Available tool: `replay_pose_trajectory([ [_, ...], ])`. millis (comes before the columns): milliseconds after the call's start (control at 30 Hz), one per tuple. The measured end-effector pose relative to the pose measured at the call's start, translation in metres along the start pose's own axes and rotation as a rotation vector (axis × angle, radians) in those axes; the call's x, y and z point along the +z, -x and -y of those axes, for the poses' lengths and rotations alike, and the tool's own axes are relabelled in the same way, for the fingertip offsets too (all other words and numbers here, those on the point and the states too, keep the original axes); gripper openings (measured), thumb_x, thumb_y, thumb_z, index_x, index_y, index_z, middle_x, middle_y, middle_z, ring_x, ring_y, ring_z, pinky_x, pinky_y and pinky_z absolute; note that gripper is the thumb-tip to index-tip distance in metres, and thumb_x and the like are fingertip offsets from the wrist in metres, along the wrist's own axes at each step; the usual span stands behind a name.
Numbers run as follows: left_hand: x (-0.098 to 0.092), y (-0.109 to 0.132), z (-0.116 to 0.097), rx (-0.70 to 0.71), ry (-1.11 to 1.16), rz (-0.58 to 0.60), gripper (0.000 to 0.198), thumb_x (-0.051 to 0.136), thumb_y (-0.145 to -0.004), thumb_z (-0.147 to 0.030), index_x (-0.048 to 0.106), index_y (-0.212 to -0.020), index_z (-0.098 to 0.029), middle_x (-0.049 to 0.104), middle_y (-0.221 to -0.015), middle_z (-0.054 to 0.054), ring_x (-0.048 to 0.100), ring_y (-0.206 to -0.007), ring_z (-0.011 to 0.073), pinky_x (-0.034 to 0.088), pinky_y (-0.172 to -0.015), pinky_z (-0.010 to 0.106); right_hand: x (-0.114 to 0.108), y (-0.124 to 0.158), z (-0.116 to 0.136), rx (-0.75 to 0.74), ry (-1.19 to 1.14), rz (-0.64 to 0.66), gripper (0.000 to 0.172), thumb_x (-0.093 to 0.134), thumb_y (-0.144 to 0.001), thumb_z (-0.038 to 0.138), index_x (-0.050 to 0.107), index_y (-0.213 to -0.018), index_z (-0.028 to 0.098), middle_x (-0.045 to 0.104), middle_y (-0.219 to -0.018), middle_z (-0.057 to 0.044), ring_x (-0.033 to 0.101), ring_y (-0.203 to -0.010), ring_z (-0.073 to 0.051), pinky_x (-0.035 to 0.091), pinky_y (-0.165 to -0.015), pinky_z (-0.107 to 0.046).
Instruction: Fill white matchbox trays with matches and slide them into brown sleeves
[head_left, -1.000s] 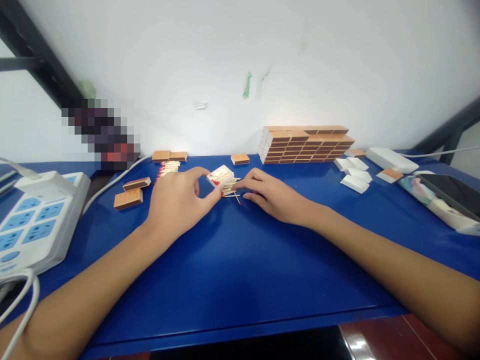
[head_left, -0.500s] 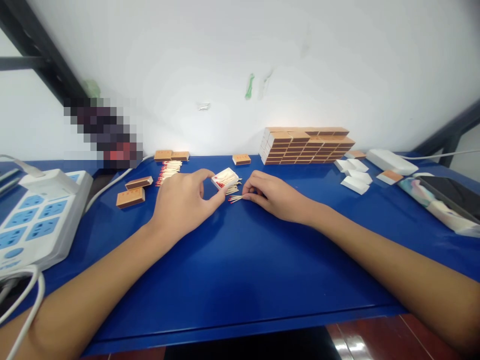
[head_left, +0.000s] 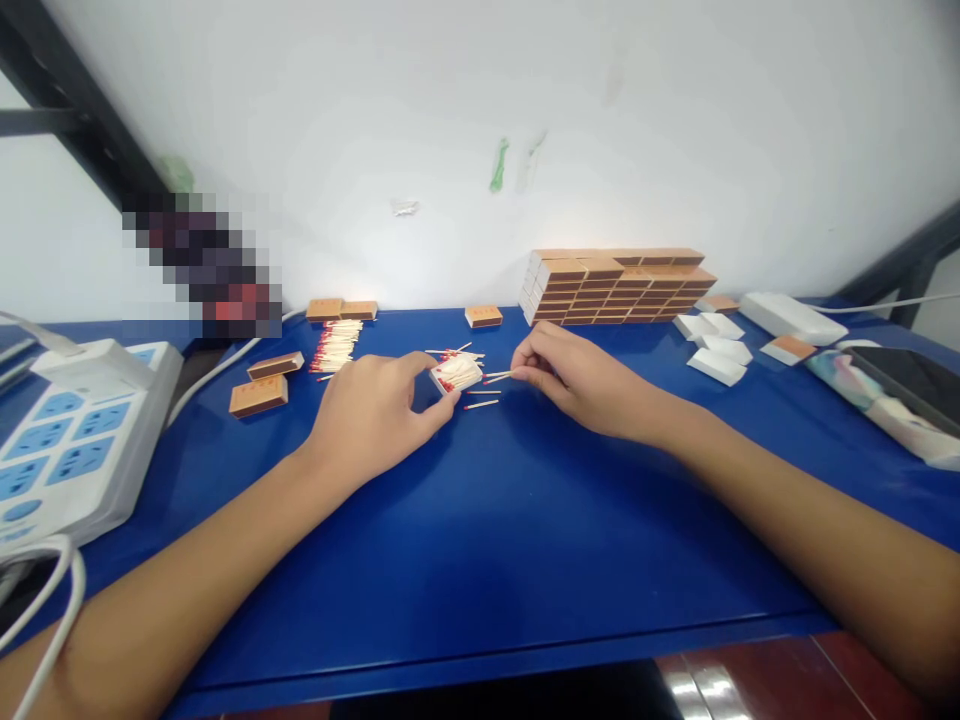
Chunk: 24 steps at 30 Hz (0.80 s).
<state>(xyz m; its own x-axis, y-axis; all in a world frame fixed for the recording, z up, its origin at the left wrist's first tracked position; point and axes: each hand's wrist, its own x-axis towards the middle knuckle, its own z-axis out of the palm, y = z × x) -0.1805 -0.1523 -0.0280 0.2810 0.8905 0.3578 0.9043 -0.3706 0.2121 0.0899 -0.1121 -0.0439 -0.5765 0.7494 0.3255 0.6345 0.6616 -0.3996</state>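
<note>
My left hand [head_left: 375, 405] grips a small white matchbox tray [head_left: 455, 376] between thumb and forefinger. Many red-tipped matches fill the tray, and several loose ones lie behind it. To its right, my right hand [head_left: 566, 375] pinches a few matches [head_left: 499, 377] by their plain ends, red heads pointing at the tray. A single match [head_left: 481, 405] lies on the blue table just in front of the tray. Beyond my left hand is a pile of matches [head_left: 337, 345].
A stack of matchboxes [head_left: 619, 288] stands against the wall. Empty white trays [head_left: 716, 350], a power bank [head_left: 793, 318] and a phone [head_left: 911, 385] are at right. Closer left are matchboxes [head_left: 259, 396] and a power strip [head_left: 82, 440] with cables.
My right hand has moved right, away from the tray, with matches in its fingers. The tray in my left hand is now lower and fuller, and loose matches beside it are spread out.
</note>
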Motion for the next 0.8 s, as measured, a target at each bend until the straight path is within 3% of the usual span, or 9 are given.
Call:
replay_pose_trajectory([
  [367,0.006,0.01,-0.007,0.172,0.086,0.005,0.032,0.071,-0.089,-0.043,0.078,-0.113,-0.023,0.064,-0.059,-0.004,0.057,-0.052,0.015,0.033,-0.056,0.029,0.008,0.0,0.024,-0.083,-0.031,-0.05,0.01,0.055,-0.106,0.026,0.064,-0.104,0.021,0.06,-0.103,-0.006,0.057,-0.083,-0.018,0.045,-0.072,-0.032],
  [467,0.005,0.007,-0.005,0.13,0.087,-0.036,0.033,0.071,-0.09,-0.044,0.079,-0.113,-0.022,0.063,-0.056,-0.004,0.057,-0.051,0.0151,0.033,-0.056,0.029,0.009,-0.001,0.024,-0.107,-0.052,-0.121,0.011,0.057,-0.105,0.025,0.067,-0.104,0.021,0.061,-0.098,-0.006,0.057,-0.08,-0.018,0.045,-0.072,-0.032],
  [567,0.001,0.003,-0.002,0.054,0.061,-0.112,0.034,0.072,-0.09,-0.047,0.08,-0.11,-0.021,0.064,-0.057,-0.003,0.06,-0.054,0.0163,0.035,-0.057,0.03,0.011,-0.002,0.019,-0.038,-0.055,-0.185,0.009,0.062,-0.102,0.027,0.069,-0.101,0.021,0.06,-0.09,-0.004,0.055,-0.075,-0.017,0.044,-0.071,-0.032],
  [700,-0.004,0.0,-0.001,-0.027,0.044,-0.174,0.032,0.074,-0.087,-0.045,0.081,-0.108,-0.022,0.066,-0.06,-0.002,0.063,-0.058,0.0172,0.037,-0.06,0.03,0.019,-0.003,0.012,0.009,-0.075,-0.054,0.015,0.072,-0.096,0.035,0.068,-0.099,0.021,0.06,-0.095,-0.004,0.055,-0.078,-0.017,0.044,-0.071,-0.032],
  [800,-0.005,-0.001,-0.001,-0.045,0.046,-0.152,0.034,0.073,-0.087,-0.046,0.081,-0.108,-0.022,0.066,-0.06,-0.002,0.063,-0.059,0.0181,0.037,-0.059,0.03,0.021,-0.004,0.014,0.045,-0.085,0.058,0.015,0.066,-0.1,0.033,0.065,-0.091,0.021,0.06,-0.093,-0.003,0.055,-0.078,-0.017,0.043,-0.07,-0.031],
])
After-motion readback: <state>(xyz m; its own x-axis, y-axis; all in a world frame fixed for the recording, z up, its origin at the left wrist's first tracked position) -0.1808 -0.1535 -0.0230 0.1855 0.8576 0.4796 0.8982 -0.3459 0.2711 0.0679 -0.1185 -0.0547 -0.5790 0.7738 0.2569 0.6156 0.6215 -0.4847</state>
